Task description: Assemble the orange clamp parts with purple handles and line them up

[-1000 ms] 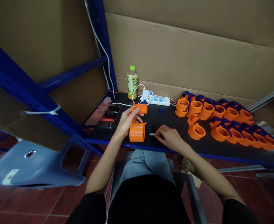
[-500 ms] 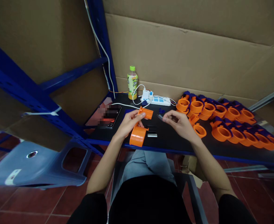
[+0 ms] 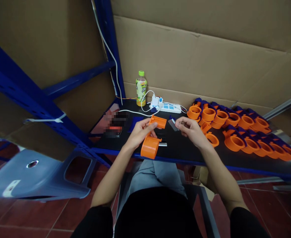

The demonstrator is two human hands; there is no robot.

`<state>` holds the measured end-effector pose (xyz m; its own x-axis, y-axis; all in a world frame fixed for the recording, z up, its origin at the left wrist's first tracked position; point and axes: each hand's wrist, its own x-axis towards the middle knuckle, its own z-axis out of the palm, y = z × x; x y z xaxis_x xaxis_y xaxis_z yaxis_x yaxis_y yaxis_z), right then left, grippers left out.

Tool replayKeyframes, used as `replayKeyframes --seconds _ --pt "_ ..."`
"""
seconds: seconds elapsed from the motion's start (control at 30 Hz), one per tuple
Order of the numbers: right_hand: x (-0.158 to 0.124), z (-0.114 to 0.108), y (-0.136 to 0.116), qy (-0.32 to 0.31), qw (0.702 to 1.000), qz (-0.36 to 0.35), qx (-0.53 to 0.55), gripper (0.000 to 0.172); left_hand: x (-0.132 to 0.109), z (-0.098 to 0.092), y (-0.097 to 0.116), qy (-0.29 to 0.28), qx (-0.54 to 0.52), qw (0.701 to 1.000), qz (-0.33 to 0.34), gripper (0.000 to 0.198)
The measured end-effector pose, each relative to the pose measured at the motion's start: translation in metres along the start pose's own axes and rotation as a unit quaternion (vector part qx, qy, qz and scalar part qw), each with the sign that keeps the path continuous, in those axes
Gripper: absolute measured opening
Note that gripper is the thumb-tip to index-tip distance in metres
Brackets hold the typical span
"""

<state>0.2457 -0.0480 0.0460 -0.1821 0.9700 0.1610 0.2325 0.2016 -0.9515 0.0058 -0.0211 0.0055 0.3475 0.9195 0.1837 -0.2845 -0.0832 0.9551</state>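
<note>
Gripping an orange plastic part [image 3: 152,138], the left hand [image 3: 140,132] has its fingers curled around the narrow upper arm of the piece, thumb on top near the flat rectangular tab, while the wide ring-shaped end hangs lower, over the front edge of the black shelf [image 3: 182,150]. The right hand [image 3: 190,129] is raised just beside it, thumb and forefinger pinched on a small grey flat piece [image 3: 172,124] (too small to tell what it is), held close to the tab but not touching it. Below the 2 hands, on the shelf, lie a short silvery piece [image 3: 163,144] and some small dark bits that blur together.

Farther right, many more orange rings with purple fittings [image 3: 244,132] sit in rows across the shelf. At the back stand a green-capped drink bottle [image 3: 141,87] and a white power strip [image 3: 167,107] with a white cable [image 3: 135,112] running toward a phone [image 3: 114,124] lying flat at the left. Brown cardboard [image 3: 197,56] walls the shelf in behind, blue rack beams [image 3: 23,96] cross at the left, and a grey plastic stool [image 3: 36,175] lies on the red tiled floor.
</note>
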Motion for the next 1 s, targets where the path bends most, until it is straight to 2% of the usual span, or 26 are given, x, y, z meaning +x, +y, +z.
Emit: replayKeyframes --seconds 0.13,0.37,0.57,0.73,0.87,1.0 --pt "0.001 0.003 -0.002 -0.032 0.999 0.021 0.019 0.037 -0.003 0.003 0.0 -0.019 0.014 1.0 -0.011 0.045" --pt "-0.002 0.006 -0.009 0.005 0.999 0.018 0.05 0.038 -0.005 0.005 0.004 0.013 -0.013 1.0 0.006 0.048" --pt "-0.002 0.006 -0.011 -0.013 0.998 0.036 0.046 0.042 -0.005 0.002 0.003 0.0 0.001 1.0 0.008 0.047" --pt "-0.002 0.005 -0.013 -0.028 0.999 0.018 0.018 0.042 -0.005 0.003 0.003 -0.006 0.008 1.0 0.004 0.048" --pt "-0.003 0.001 -0.017 -0.042 0.998 -0.003 -0.039 0.038 -0.007 0.001 0.007 -0.016 0.034 0.999 0.01 0.046" --pt "-0.001 -0.005 -0.029 -0.056 0.977 -0.079 -0.191 0.025 -0.008 0.001 0.009 -0.048 0.085 0.995 -0.002 0.045"
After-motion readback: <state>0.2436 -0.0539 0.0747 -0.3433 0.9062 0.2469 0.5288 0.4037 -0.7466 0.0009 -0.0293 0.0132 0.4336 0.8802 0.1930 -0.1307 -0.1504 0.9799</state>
